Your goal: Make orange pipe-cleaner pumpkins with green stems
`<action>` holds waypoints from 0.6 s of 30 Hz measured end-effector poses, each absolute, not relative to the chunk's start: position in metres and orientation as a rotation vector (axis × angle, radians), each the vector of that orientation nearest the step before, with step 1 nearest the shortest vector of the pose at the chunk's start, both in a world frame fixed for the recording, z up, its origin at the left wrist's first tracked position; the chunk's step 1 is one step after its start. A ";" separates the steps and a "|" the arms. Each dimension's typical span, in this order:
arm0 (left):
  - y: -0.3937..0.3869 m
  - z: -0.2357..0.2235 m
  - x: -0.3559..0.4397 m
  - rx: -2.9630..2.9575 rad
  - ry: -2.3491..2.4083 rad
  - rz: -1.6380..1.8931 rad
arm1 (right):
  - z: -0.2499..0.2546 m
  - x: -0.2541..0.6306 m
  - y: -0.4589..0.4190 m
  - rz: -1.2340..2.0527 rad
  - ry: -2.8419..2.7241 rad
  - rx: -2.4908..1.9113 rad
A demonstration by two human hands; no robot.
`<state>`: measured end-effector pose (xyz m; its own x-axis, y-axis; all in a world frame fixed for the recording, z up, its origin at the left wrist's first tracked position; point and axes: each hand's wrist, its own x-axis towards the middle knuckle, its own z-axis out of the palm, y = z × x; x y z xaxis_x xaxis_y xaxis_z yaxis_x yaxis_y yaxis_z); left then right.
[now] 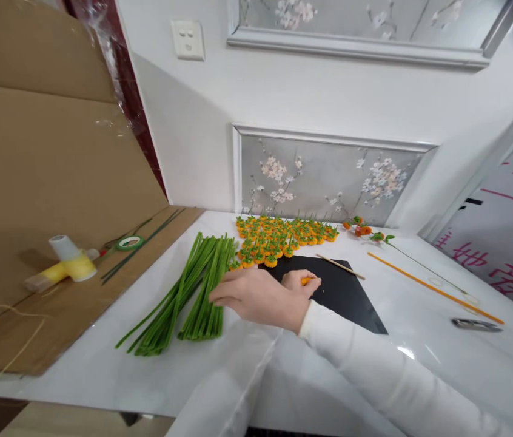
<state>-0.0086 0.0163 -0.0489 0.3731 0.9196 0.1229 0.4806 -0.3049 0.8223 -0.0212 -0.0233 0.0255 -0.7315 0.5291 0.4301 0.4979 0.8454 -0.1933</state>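
Note:
My right hand (256,297) crosses over to the left, in front of my left forearm. Its fingers stretch out over the right-hand bundle of green pipe cleaners (204,318); whether the fingertips touch a stem, I cannot make out. Above the black mat (352,300), my left hand (299,282) is closed around a small orange pipe-cleaner piece (305,281), mostly hidden by the fingers. A second bundle of green pipe cleaners (159,328) lies further left. Behind the hands stand many small orange pompom-like pieces with green tops (279,243).
A wooden stick (341,267) lies across the mat's far edge. To the right are a long orange pipe cleaner (433,288), scissors-like snips (477,325) and an orange flower stem (363,230). Cardboard on the left carries green tape (129,243) and a glue gun-like yellow-white tool (72,262).

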 end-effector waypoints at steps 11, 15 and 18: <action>0.010 -0.053 -0.008 1.915 1.068 0.902 | 0.008 -0.109 0.018 -0.451 -2.775 -0.608; 0.007 -0.052 -0.008 1.901 1.099 0.888 | 0.007 -0.110 0.024 -0.505 -2.857 -0.582; 0.008 -0.053 -0.007 1.889 1.124 0.857 | 0.009 -0.100 0.025 -0.491 -2.894 -0.568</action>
